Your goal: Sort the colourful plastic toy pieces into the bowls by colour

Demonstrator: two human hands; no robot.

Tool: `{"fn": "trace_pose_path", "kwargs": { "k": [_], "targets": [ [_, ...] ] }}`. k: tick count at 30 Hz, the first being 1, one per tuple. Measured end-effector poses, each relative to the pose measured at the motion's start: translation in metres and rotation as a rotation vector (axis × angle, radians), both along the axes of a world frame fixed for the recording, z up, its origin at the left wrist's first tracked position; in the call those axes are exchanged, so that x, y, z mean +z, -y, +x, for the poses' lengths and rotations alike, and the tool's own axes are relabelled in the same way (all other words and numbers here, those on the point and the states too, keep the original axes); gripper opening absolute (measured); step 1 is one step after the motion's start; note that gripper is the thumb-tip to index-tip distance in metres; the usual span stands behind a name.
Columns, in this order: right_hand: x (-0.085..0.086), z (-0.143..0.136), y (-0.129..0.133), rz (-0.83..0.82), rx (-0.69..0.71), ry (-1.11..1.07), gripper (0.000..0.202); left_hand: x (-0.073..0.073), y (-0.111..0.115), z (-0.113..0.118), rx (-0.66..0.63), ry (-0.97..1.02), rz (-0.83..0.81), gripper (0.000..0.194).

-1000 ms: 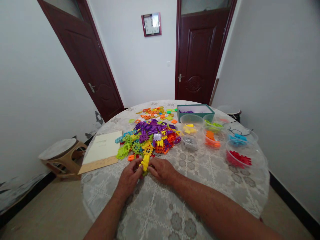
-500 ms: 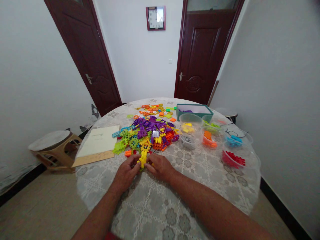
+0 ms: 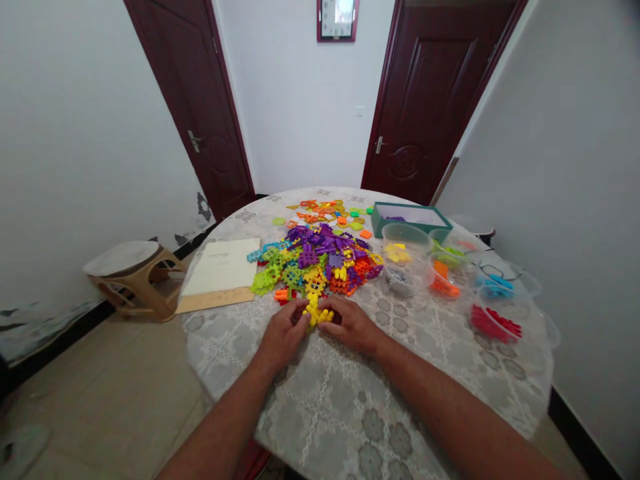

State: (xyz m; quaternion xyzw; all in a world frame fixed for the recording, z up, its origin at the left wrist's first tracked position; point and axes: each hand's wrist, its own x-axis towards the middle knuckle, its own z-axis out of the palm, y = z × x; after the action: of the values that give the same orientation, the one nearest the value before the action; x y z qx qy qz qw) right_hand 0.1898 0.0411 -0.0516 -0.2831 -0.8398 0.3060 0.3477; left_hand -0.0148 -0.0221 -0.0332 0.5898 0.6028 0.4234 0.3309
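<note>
Between my fingertips are yellow interlocking plastic building pieces (image 3: 316, 315), held low over the near side of the pile. My left hand (image 3: 285, 333) grips them from the left, thumb toward me. From the right, my right hand (image 3: 353, 325) pinches a yellow part that sticks out sideways. Fingers partly cover the pieces, so how they join is hard to see. Just beyond my hands rises a heap of notched plastic building pieces (image 3: 307, 257) in purple, green, blue, orange and yellow. An orange piece (image 3: 281, 295) lies beside my left fingers.
On the right stand clear plastic tubs with yellow (image 3: 397, 253), grey (image 3: 399, 281), orange (image 3: 443, 280), blue (image 3: 496, 285) and red pieces (image 3: 495, 325). A green box (image 3: 413, 230) sits behind them. Paper (image 3: 223, 267) and a wooden ruler (image 3: 215, 300) lie left; a stool (image 3: 133, 277) stands beyond.
The view has swung left and slightly down. Between my fingers, the yellow pieces now show a part sticking out toward my right hand, which was hidden or turned before.
</note>
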Motion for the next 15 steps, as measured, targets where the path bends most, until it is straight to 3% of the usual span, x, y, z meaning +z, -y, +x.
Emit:
{"fn": "trace_pose_path", "kwargs": {
  "k": [7, 12, 15],
  "targets": [
    [0.003, 0.000, -0.007, -0.003, 0.026, -0.032, 0.023, -0.003, -0.006, -0.007, 0.029, -0.084, -0.034, 0.055],
    [0.002, 0.000, -0.011, -0.095, 0.002, -0.054, 0.031, 0.002, -0.007, -0.007, 0.016, -0.102, -0.032, 0.059],
    [0.004, 0.000, -0.010, -0.065, 0.004, -0.044, 0.035, 0.004, -0.006, -0.006, 0.031, -0.080, 0.006, 0.056]
  ]
}}
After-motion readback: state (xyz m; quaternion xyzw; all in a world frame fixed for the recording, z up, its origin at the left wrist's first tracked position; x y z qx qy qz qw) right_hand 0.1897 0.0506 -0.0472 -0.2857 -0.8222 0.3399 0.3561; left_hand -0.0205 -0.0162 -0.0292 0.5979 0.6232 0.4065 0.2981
